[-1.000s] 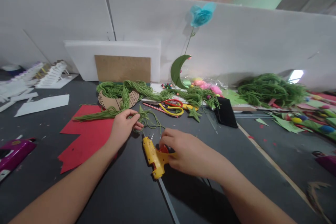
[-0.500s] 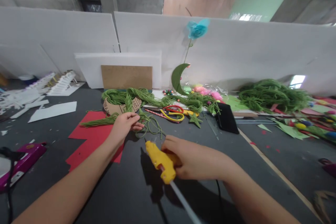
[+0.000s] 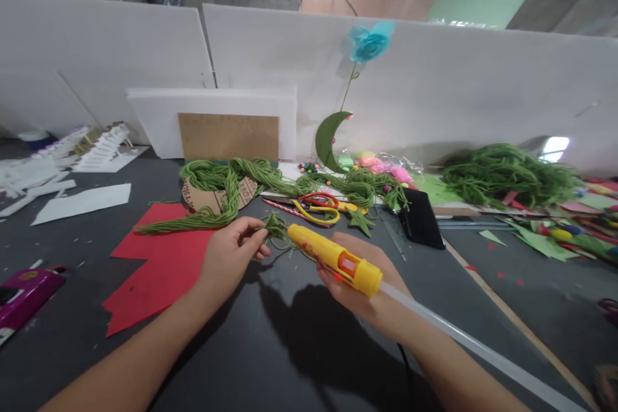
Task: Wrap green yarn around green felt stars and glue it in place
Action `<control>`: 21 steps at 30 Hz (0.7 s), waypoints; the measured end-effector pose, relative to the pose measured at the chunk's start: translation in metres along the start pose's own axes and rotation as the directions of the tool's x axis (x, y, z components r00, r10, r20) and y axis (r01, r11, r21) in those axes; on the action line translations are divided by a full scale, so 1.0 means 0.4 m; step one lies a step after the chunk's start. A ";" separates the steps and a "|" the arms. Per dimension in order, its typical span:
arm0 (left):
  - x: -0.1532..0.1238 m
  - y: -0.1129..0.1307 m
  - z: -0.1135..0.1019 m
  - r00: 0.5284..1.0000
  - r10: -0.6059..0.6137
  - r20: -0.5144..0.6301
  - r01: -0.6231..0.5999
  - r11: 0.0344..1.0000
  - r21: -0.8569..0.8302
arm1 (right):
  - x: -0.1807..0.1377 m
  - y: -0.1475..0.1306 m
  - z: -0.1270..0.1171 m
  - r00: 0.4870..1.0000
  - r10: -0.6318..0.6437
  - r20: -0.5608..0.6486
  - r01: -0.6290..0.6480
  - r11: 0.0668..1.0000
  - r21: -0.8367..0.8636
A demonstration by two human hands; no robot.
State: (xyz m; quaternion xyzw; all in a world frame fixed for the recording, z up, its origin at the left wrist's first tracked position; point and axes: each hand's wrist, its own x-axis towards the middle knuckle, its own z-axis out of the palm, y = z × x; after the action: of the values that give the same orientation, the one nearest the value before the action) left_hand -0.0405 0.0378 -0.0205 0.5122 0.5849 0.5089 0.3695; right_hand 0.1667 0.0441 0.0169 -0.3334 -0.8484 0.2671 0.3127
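My right hand point(image 3: 367, 290) grips a yellow hot glue gun point(image 3: 335, 259) lifted off the dark table, its nozzle pointing left and a clear glue stick point(image 3: 473, 347) trailing out behind. My left hand point(image 3: 232, 254) pinches a small knot of green yarn point(image 3: 275, 226) right at the nozzle tip. A longer bundle of green yarn point(image 3: 178, 224) lies across a red paper sheet point(image 3: 159, 264) just left of that hand.
Red and yellow scissors point(image 3: 316, 206), a black phone point(image 3: 421, 219), a green star point(image 3: 361, 219) and more green yarn heaps point(image 3: 506, 170) lie beyond. A purple glue gun point(image 3: 24, 290) sits far left. White foam boards point(image 3: 212, 119) and a blue paper flower point(image 3: 369, 42) stand at the back.
My right hand picked the glue gun up from the table and swung its nozzle toward the yarn. My left hand lifted the yarn knot to meet it.
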 end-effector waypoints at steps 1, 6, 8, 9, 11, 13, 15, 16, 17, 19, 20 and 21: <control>-0.002 0.000 0.000 1.000 0.001 0.000 -0.001 1.000 0.026 | 0.002 -0.001 -0.001 1.000 -0.001 0.002 0.001 1.000 -0.020; -0.013 0.006 0.006 0.999 -0.016 0.034 0.016 1.000 -0.003 | 0.007 -0.002 0.006 0.999 -0.008 0.053 0.011 0.997 -0.075; -0.017 0.009 0.007 0.999 -0.017 0.041 0.019 0.999 -0.038 | 0.006 -0.006 0.010 0.998 -0.014 0.064 0.020 0.996 -0.091; -0.018 0.010 0.007 0.999 -0.018 0.042 0.020 0.998 -0.052 | 0.005 -0.008 0.012 0.998 -0.016 0.069 0.023 0.995 -0.098; -0.020 0.012 0.006 0.999 -0.018 0.038 0.020 0.998 -0.066 | 0.003 -0.012 0.014 0.997 -0.028 0.072 0.036 0.993 -0.108; -0.021 0.013 0.006 0.999 -0.017 0.032 0.019 0.997 -0.073 | 0.003 -0.014 0.015 0.997 -0.047 0.059 0.053 0.993 -0.106; -0.021 0.015 0.007 1.000 -0.016 0.027 0.018 0.996 -0.086 | 0.003 -0.014 0.016 0.997 -0.059 0.045 0.063 0.993 -0.100; -0.020 0.015 0.008 0.999 -0.013 0.029 0.016 0.995 -0.096 | 0.004 -0.013 0.018 0.997 -0.062 0.042 0.065 0.993 -0.101; -0.020 0.016 0.009 0.999 -0.012 0.030 0.015 0.994 -0.107 | 0.004 -0.012 0.019 0.997 -0.061 0.040 0.064 0.992 -0.106; -0.021 0.017 0.010 1.000 -0.012 0.027 0.015 0.992 -0.128 | 0.003 -0.010 0.021 0.998 -0.058 0.031 0.061 0.991 -0.123; -0.021 0.018 0.010 1.000 -0.011 0.027 0.015 0.990 -0.138 | 0.003 -0.010 0.023 0.998 -0.055 0.027 0.058 0.989 -0.132; -0.022 0.019 0.011 1.000 -0.012 0.026 0.016 0.989 -0.148 | 0.002 -0.009 0.024 0.998 -0.050 0.025 0.053 0.988 -0.143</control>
State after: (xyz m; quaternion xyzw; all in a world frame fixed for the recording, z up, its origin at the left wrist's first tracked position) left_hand -0.0330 0.0299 -0.0149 0.4855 0.5443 0.5420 0.4174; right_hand 0.1580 0.0401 0.0134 -0.3301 -0.8769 0.2008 0.2859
